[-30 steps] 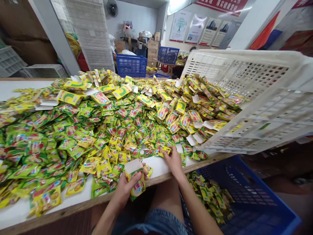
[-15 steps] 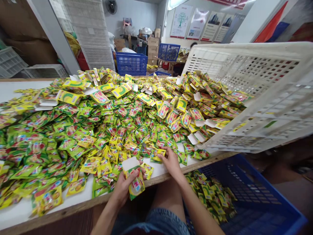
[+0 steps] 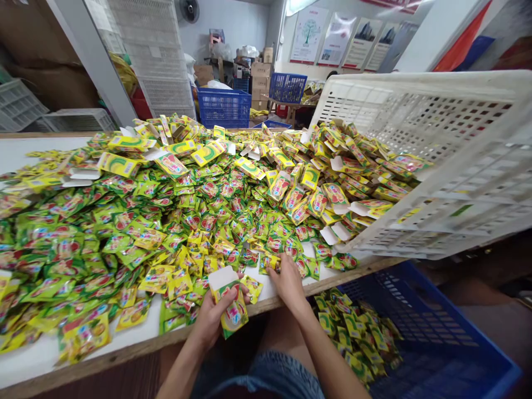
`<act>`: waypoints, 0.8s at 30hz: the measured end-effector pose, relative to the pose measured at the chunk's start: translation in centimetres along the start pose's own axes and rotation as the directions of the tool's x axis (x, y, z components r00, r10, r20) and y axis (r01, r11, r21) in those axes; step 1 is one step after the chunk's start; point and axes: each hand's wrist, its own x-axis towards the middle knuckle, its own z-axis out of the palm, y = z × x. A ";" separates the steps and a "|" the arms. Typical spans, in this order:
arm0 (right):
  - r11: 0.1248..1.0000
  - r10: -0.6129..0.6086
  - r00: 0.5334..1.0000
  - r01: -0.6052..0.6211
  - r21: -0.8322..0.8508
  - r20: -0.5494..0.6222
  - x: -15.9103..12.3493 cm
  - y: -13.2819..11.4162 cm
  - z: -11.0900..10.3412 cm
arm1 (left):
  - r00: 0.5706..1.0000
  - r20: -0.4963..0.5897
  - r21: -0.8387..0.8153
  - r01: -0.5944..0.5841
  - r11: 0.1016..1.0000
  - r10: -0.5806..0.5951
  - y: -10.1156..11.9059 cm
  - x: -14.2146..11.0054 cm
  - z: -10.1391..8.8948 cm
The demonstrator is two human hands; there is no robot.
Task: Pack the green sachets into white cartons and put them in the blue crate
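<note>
My left hand (image 3: 214, 316) is closed around a small yellow-green carton (image 3: 233, 310) with fruit printing, its white top flap up. A yellow packet (image 3: 251, 288) lies at the fingertips of that hand, just past the carton; whether they touch it I cannot tell. To the right, my right hand (image 3: 288, 282) is over the table's front part, thumb and fingers closed on the edge of another small yellow packet (image 3: 269, 262). Green and yellow packets (image 3: 216, 216) are heaped in front of both hands.
Flattish cartons with raised flaps (image 3: 336, 194) spill from a tilted white crate (image 3: 440, 160) at right. Below the wooden table edge (image 3: 124, 357), a blue basket (image 3: 449, 332) holds filled-looking yellow-green cartons (image 3: 357, 332). Stacked white crates (image 3: 153, 61) and blue baskets (image 3: 224, 108) stand behind.
My right hand has shifted slightly down and its fingers are more curled beside the yellow packet. My left hand holds the carton almost unmoved.
</note>
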 end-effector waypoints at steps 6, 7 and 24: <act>0.962 -0.083 0.993 0.058 0.266 0.086 -1.1 -1.5 -1.8 | 0.996 0.052 0.220 -0.080 0.972 0.070 0.8 0.5 0.8; 0.933 -0.114 0.987 0.067 0.354 0.115 -1.4 -1.9 -2.3 | 0.993 0.092 0.275 -0.090 0.957 0.067 1.0 0.7 1.1; 0.592 0.086 0.994 -0.102 0.800 0.063 -2.5 -2.7 -3.3 | 0.992 0.126 0.226 -0.019 0.974 -0.010 1.2 1.1 2.6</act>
